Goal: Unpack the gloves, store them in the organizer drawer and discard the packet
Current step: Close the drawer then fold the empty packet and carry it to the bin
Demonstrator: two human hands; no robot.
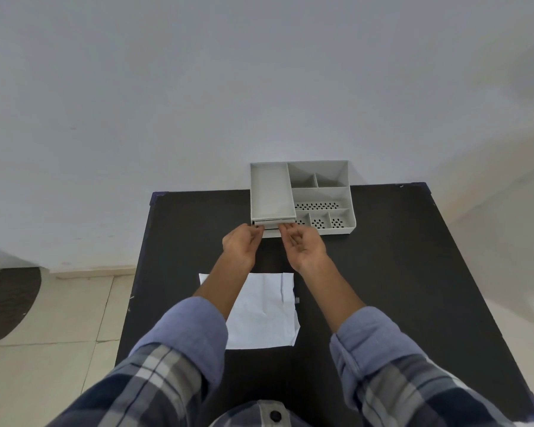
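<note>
A grey organizer (321, 192) stands at the far edge of the black table (398, 272), against the wall. Its drawer (271, 227) sits low at the front left, under a long empty compartment, and sticks out only slightly. My left hand (240, 246) pinches the drawer front at its left corner. My right hand (304, 246), palm turned up, has its fingertips on the right end of the drawer front. A flat white packet (264, 315) lies on the table between my forearms, partly hidden by my left arm. No loose gloves are visible.
The organizer's other compartments, some with perforated floors, look empty. A small grey object (297, 300) lies at the packet's right edge. Tiled floor and a dark rug (7, 303) are to the left of the table.
</note>
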